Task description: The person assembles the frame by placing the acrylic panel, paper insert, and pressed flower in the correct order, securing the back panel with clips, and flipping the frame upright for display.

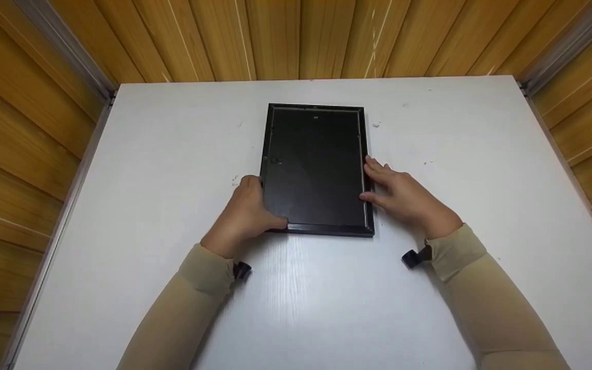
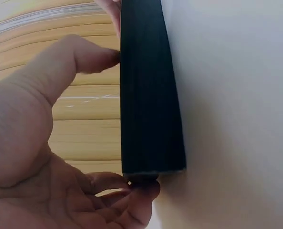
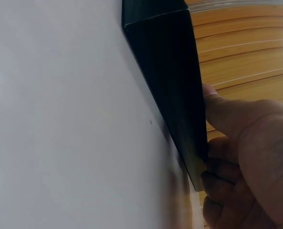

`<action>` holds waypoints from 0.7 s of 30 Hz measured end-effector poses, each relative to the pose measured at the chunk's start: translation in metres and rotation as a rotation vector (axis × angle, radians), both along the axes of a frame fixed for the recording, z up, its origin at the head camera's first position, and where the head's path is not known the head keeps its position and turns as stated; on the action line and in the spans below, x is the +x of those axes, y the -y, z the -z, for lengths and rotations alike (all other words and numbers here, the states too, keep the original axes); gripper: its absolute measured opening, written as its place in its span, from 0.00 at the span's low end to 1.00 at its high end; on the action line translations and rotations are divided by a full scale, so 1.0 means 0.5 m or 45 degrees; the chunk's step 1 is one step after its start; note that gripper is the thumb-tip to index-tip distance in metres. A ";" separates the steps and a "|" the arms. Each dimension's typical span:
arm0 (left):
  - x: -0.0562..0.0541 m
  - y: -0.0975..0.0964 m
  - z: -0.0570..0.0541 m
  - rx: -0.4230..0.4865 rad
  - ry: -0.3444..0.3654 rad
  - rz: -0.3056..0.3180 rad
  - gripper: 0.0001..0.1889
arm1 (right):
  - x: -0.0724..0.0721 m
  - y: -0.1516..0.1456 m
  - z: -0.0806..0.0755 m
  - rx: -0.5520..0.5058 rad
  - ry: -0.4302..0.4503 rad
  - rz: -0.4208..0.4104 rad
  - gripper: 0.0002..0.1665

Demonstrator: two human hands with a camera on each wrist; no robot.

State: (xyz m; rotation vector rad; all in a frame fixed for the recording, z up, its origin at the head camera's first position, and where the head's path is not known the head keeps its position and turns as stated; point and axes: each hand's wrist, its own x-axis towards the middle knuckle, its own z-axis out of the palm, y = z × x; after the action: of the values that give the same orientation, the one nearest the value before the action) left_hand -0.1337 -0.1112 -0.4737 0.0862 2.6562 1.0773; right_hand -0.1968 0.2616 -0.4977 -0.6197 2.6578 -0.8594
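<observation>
A black picture frame (image 1: 316, 164) lies back side up on the white table, its backing board framed by a raised rim. My left hand (image 1: 247, 210) holds its lower left corner, thumb at the near edge and fingers against the left side. In the left wrist view, the left fingers (image 2: 140, 202) bend against the end of the dark frame edge (image 2: 148, 95). On the opposite side, my right hand (image 1: 406, 198) grips the right edge, thumb on the rim and fingers farther up. The right thumb (image 3: 227, 112) reaches over the edge in the right wrist view; its fingers curl at the side.
The white table (image 1: 162, 133) has a few small scuff marks. Wood-panelled walls (image 1: 275, 38) stand behind it and at both sides, with metal posts (image 1: 67, 43) at the back corners. Small black wrist devices (image 1: 413, 258) stick out below the sleeves.
</observation>
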 end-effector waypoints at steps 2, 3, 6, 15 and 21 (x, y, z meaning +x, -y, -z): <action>0.009 0.011 -0.001 0.013 0.020 0.011 0.57 | 0.000 0.004 0.006 -0.021 0.013 -0.013 0.49; 0.014 0.016 -0.001 0.020 0.033 0.017 0.56 | -0.001 0.005 0.009 -0.030 0.022 -0.019 0.49; 0.033 0.024 -0.002 0.054 0.074 0.023 0.56 | -0.004 0.006 0.011 -0.051 0.051 -0.038 0.48; 0.057 -0.020 0.005 -0.011 0.002 0.025 0.59 | 0.036 0.031 -0.059 0.013 -0.107 -0.006 0.30; 0.052 -0.039 0.006 -0.073 -0.030 0.051 0.62 | 0.121 0.119 -0.068 -0.137 -0.124 0.080 0.23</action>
State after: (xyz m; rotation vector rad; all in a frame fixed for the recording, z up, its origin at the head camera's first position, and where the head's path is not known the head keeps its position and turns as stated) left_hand -0.1076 -0.0915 -0.4766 0.1411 2.6917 0.9926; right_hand -0.1366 0.2022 -0.4638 -0.6209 2.7459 -1.0203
